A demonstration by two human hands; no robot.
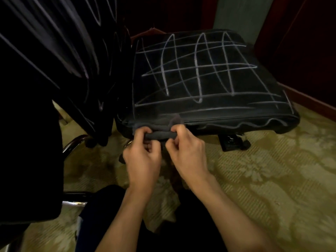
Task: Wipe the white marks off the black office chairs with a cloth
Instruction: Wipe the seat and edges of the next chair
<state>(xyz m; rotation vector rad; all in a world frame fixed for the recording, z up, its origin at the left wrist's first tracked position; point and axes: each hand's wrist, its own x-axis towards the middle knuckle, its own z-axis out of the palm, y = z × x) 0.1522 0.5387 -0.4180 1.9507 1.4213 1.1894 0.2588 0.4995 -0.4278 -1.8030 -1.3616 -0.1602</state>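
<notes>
Seat cushion: black, smooth, slight sheen, leather-like, chalky white marks. Cloth: dark grey, soft, matt, fleecy. Chair frame: glossy chromed metal. Carpet: matt, ribbed, woven floral pattern.

Dark grey cloth bunched at front edge of black chair seat criss-crossed with white marks.

I count 2 hands, left & right, 1 dark cloth, 2 black chairs w/ white marks: seat, backrest.
</notes>
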